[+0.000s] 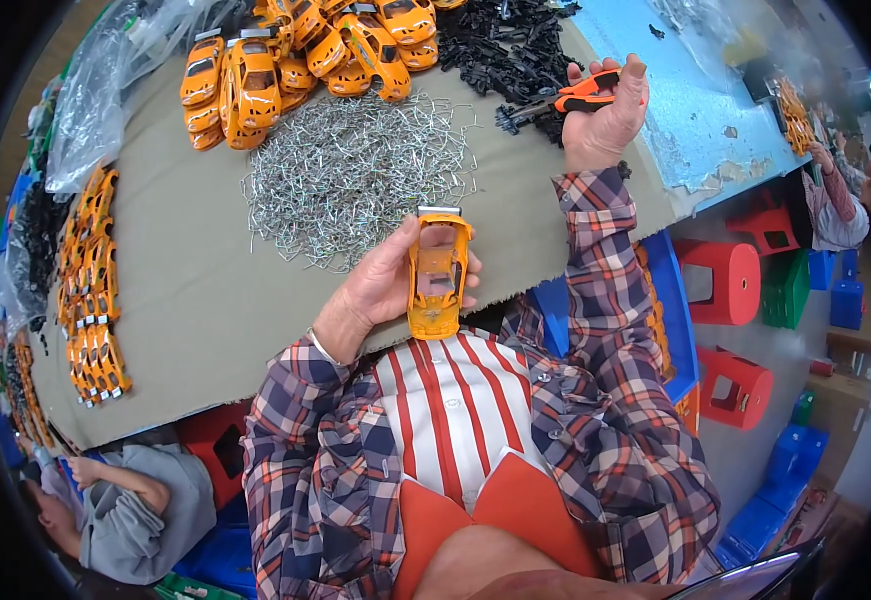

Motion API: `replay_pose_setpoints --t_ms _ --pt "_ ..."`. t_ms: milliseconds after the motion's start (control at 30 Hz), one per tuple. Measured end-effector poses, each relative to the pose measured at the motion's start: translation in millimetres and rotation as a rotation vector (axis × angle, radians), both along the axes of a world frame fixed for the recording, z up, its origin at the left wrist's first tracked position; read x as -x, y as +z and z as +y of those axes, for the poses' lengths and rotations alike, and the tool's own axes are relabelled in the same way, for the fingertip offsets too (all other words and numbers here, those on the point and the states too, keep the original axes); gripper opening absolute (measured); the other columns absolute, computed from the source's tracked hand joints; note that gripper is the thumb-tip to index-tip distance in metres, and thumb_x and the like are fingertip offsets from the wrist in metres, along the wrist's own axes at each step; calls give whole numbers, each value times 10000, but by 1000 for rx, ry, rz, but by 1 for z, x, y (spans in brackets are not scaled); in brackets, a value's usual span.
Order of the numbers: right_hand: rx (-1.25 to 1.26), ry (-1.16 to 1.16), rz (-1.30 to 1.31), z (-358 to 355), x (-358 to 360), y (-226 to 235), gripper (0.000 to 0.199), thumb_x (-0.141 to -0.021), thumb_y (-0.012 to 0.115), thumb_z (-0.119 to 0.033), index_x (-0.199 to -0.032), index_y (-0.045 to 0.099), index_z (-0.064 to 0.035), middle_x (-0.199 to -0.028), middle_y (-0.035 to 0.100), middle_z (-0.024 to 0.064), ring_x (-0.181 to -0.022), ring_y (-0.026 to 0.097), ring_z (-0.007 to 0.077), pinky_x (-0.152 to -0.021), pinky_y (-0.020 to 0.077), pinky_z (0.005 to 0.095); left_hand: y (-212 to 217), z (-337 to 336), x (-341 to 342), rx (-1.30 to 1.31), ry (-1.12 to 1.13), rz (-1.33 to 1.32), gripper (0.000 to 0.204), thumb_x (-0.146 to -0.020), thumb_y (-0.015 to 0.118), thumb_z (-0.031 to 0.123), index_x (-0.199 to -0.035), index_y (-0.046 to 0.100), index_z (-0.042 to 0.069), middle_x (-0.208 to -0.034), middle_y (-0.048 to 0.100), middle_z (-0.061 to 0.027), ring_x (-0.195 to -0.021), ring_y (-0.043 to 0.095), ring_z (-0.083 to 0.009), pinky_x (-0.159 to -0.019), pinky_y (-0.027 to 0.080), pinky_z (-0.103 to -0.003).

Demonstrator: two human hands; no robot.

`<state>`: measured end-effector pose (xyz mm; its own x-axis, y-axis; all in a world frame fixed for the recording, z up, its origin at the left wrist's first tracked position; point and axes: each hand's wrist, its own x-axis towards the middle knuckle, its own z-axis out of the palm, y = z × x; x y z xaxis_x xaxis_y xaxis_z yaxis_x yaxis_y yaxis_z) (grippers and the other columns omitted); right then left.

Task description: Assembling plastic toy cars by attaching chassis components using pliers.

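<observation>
My left hand (374, 280) is closed round an orange toy car body (438, 300), near the table's front edge. Its hollow inside faces up, and a pale spoiler sits at the far end. In my right hand (604, 132) is a pair of pliers (592, 92) with orange and black handles. Their jaws point left, over the edge of a heap of black plastic parts (501, 45); whether they touch a part I cannot tell. Beyond my left hand lies a wide pile of thin bent metal wire pieces (356, 170).
Orange car bodies (254, 85) are heaped at the back, with more in rows (96, 350) at the left. A clear plastic bag (91, 130) lies at the far left. Right of my arm are a blue crate (678, 300) and red stools (718, 282). Other people sit nearby (156, 500).
</observation>
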<state>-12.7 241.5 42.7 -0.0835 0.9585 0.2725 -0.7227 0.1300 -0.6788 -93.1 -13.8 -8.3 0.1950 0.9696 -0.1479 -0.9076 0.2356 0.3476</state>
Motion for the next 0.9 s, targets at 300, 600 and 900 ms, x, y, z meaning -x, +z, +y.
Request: replay_pose_setpoints --t_ms 300,600,900 --pt "13 -55 -31 -5 9 -4 481 -763 700 -365 -1042 453 -61 -849 517 43 -777 514 169 -699 485 398 1 -2 -2 -9 0 42 613 -894 365 548 -1229 434 39 -1065 535 -194 -984 566 -293 -848 475 -496" --pt "56 123 -162 -14 -17 -5 357 -819 600 -115 -1126 441 -28 -848 532 69 -766 521 154 -633 479 320 5 -14 -8 87 217 1 599 -897 363 549 -1194 457 37 -1017 558 -171 -923 588 -291 -826 489 -484" --pt "-126 689 107 -77 -59 26 374 -860 502 -145 -1206 412 -34 -1001 482 97 -907 450 212 -783 417 416 10 -1 -4 167 330 67 615 -880 384 570 -1183 468 41 -1032 558 -171 -901 593 -295 -783 506 -474"
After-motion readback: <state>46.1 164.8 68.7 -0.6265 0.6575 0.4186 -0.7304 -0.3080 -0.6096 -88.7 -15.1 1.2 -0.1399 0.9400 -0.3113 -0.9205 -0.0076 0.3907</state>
